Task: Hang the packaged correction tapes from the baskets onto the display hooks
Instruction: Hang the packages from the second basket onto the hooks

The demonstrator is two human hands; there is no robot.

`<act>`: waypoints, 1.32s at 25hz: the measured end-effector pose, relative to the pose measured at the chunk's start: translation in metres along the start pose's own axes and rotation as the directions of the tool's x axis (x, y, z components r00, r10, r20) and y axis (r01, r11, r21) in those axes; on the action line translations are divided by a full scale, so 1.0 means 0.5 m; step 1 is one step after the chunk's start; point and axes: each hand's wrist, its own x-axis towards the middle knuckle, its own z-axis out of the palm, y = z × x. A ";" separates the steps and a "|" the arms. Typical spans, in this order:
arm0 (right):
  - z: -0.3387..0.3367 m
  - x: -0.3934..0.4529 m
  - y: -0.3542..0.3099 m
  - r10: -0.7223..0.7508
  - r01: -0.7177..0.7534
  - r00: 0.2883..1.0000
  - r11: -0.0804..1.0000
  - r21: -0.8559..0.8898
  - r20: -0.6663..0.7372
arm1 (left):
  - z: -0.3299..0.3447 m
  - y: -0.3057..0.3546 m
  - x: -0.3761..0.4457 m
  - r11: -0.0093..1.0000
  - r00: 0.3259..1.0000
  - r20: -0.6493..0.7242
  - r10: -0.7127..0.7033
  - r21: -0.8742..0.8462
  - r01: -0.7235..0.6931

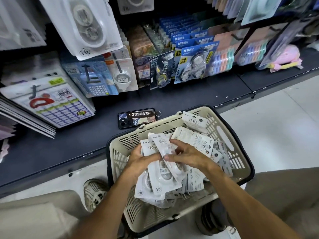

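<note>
Over the beige basket (224, 125), both hands, left hand (140, 158) and right hand (187, 155), clasped a sheaf of correction tape packs (161, 171), seemingly light, slippery-filmed, best pinched by their stiff card tops.

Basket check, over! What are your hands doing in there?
Left hand and right hand both gripping white correction tape packs over the basket. None hung yet. Phone on shelf, not blocking.

Plastic, card and matt shelving

The basket (222, 133) is matt cream plastic with slotted walls and a dark rim. The packaged correction tapes (160, 176) are white card under glossy clear blisters. The shelf (189, 94) looks matt dark; the phone (136, 119) is glossy; the floor (276, 121) is smooth pale tile.
</note>
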 end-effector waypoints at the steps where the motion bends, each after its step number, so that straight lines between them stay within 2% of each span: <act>1: 0.011 0.000 -0.002 0.016 -0.011 0.997 0.998 0.059 -0.080 | 0.002 0.003 0.002 1.000 1.000 -0.011 -0.017 -0.017 0.017; 3: 0.034 0.008 -0.007 0.146 -0.080 0.966 0.953 0.292 -0.212 | 0.012 0.013 0.011 0.995 0.995 -0.088 -0.038 -0.095 0.029; 5: 0.054 0.012 -0.016 0.250 -0.143 0.961 0.813 0.564 -0.117 | 0.028 0.024 0.015 0.988 0.976 -0.216 -0.028 -0.155 -0.006; 6: 0.061 0.011 -0.021 0.272 -0.179 0.961 0.750 0.637 -0.050 | 0.036 0.028 0.015 0.994 0.957 -0.290 -0.025 -0.108 -0.007; 8: 0.067 0.008 -0.026 0.276 -0.206 0.961 0.671 0.713 0.018 | 0.042 0.022 0.014 0.995 0.913 -0.402 -0.064 0.050 0.091; 9: 0.071 0.008 -0.029 0.276 -0.210 0.961 0.655 0.725 0.028 | 0.043 0.021 0.011 0.984 0.919 -0.378 -0.110 0.089 0.154; 11: 0.076 0.012 -0.042 0.301 -0.213 0.954 0.652 0.727 0.010 | 0.037 0.035 0.004 0.965 0.963 -0.133 -0.236 0.084 0.248; 12: 0.077 0.010 -0.046 0.318 -0.217 0.948 0.654 0.724 -0.003 | 0.030 0.041 0.002 0.955 0.959 -0.006 -0.285 0.086 0.284; 13: 0.073 0.011 -0.047 0.310 -0.204 0.951 0.678 0.706 -0.022 | 0.022 0.043 0.003 0.954 0.955 0.052 -0.292 0.081 0.288; 15: 0.052 0.010 -0.046 0.208 -0.141 0.978 0.760 0.634 -0.032 | 0.006 0.038 0.009 0.964 0.964 0.049 -0.263 0.051 0.260; 16: 0.038 0.006 -0.039 0.151 -0.086 0.986 0.816 0.572 -0.068 | 0.006 0.035 0.010 0.968 0.968 0.043 -0.249 0.053 0.247; 17: 0.020 0.003 -0.024 0.117 -0.031 0.979 0.893 0.448 -0.166 | 0.007 0.030 0.010 0.969 0.971 0.032 -0.239 0.076 0.236; 18: -0.005 0.002 -0.003 0.080 -0.026 0.955 0.982 0.188 -0.286 | 0.012 0.026 0.007 0.970 0.973 0.028 -0.229 0.093 0.226; 19: -0.034 0.003 0.020 0.060 -0.132 0.928 0.976 -0.171 -0.368 | 0.015 0.020 0.006 0.972 0.975 0.025 -0.221 0.083 0.218; 20: -0.060 0.002 0.047 0.043 -0.262 0.912 0.826 -0.499 -0.407 | 0.015 0.015 0.005 0.975 0.977 0.019 -0.213 0.062 0.211; 21: -0.080 -0.003 0.077 0.029 -0.352 0.899 0.641 -0.682 -0.437 | 0.014 0.012 0.005 0.979 0.979 0.021 -0.201 0.040 0.200; 22: -0.097 -0.010 0.100 0.003 -0.404 0.886 0.498 -0.768 -0.464 | 0.009 0.011 0.005 0.982 0.981 0.027 -0.190 0.015 0.189; 23: -0.110 -0.015 0.116 -0.047 -0.422 0.873 0.430 -0.798 -0.486 | 0.004 0.012 0.006 0.983 0.983 0.034 -0.183 -0.007 0.183; 27: -0.144 -0.033 0.065 -0.399 -0.319 0.800 0.348 -0.881 -0.447 | -0.001 0.018 0.006 0.988 0.987 0.022 -0.156 -0.009 0.156; 30: -0.204 -0.056 -0.079 -0.586 -0.019 0.764 0.398 -0.917 -0.270 | 0.005 0.016 -0.001 0.992 0.993 -0.004 -0.121 0.023 0.121; 32: -0.237 -0.088 -0.191 -0.585 0.270 0.807 0.488 -0.830 -0.081 | 0.006 0.019 -0.008 0.996 0.996 -0.004 -0.092 0.020 0.092; 33: -0.248 -0.105 -0.239 -0.542 0.382 0.840 0.569 -0.728 0.017 | 0.006 0.025 -0.015 0.997 0.997 0.006 -0.079 0.014 0.079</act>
